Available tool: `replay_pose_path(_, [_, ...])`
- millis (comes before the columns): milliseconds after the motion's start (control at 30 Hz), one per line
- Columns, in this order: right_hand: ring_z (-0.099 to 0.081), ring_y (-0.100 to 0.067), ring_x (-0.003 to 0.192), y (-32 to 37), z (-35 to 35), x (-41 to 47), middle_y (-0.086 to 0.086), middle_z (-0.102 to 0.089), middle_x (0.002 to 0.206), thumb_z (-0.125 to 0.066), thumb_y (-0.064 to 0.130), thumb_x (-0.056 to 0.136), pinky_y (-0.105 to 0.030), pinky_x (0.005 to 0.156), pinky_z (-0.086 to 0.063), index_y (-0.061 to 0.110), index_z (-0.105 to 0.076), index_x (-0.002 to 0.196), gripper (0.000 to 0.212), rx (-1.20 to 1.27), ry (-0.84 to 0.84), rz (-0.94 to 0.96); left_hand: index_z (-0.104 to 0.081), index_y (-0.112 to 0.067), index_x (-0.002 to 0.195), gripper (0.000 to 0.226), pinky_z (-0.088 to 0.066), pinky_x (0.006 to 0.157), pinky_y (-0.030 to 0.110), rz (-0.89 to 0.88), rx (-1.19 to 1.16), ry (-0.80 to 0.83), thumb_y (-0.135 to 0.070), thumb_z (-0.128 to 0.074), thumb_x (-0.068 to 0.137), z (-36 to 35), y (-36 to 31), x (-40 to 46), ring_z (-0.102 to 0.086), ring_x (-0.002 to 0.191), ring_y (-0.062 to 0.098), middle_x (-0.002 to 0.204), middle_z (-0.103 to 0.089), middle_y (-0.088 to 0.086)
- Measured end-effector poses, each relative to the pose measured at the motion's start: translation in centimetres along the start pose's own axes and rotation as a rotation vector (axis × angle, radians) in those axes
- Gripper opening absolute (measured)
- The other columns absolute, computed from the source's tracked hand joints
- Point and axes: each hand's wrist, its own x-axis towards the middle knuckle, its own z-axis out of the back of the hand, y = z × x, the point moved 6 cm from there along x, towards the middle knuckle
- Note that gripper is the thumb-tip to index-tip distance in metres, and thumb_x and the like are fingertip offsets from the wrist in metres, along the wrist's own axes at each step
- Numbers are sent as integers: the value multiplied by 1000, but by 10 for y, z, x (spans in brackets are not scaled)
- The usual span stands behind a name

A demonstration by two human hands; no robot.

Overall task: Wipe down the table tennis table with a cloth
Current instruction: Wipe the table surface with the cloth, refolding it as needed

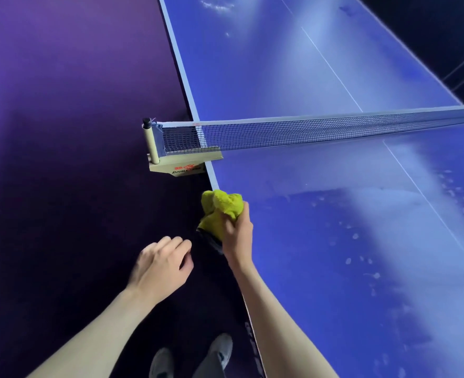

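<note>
The blue table tennis table (pixel 334 241) fills the right side, its near half marked with smudges and pale spots. My right hand (pixel 237 231) grips a bunched yellow-green cloth (pixel 220 207) at the table's left edge, just on my side of the net. The cloth hangs partly over the edge, and something dark shows under it. My left hand (pixel 161 264) hovers over the floor to the left of the table, fingers loosely apart and holding nothing.
The net (pixel 307 132) crosses the table, fixed by a beige post and clamp (pixel 171 159) that juts out from the left edge. A dark purple floor (pixel 61 132) lies on the left. My shoes (pixel 220 350) stand close to the table's side.
</note>
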Motion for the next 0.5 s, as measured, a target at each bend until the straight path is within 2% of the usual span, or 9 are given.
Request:
replay_pose_path(67, [-66,-12,82,-2,35,18,15,-69,87,-62,23,101,-37,74,-54,24,-55,112,13,22,-83,-28,-62,-21,82,18,-47,52,32,-32,-20,-25,-30,-49,91,-2,-22,20,-50,63,15,71,-52,-9])
replay_pose_path(200, [-64,-10,80,-10,104,53,21,-66,84,-61,20,101,-31,73,-52,21,-57,109,9,39,-243,-39,-58,-21,80,16,-45,53,34,-104,-68,-44,-29,-49,91,-15,-72,65,-51,64,18,72,-51,-7])
replay_pose_path(300, [-63,-13,80,-20,156,78,21,-65,82,-63,22,100,-35,73,-51,23,-58,107,9,20,-338,-61,-55,-21,80,16,-46,55,34,-154,-105,-30,-29,-48,92,-31,-110,98,-50,65,18,72,-50,-7])
replay_pose_path(500, [-62,-8,77,-33,260,116,14,-67,82,-71,26,96,-23,68,-47,27,-63,100,8,-21,-469,-53,-57,-21,85,14,-43,56,32,-262,-121,5,-28,-50,94,-70,-190,161,-47,67,17,77,-51,-7])
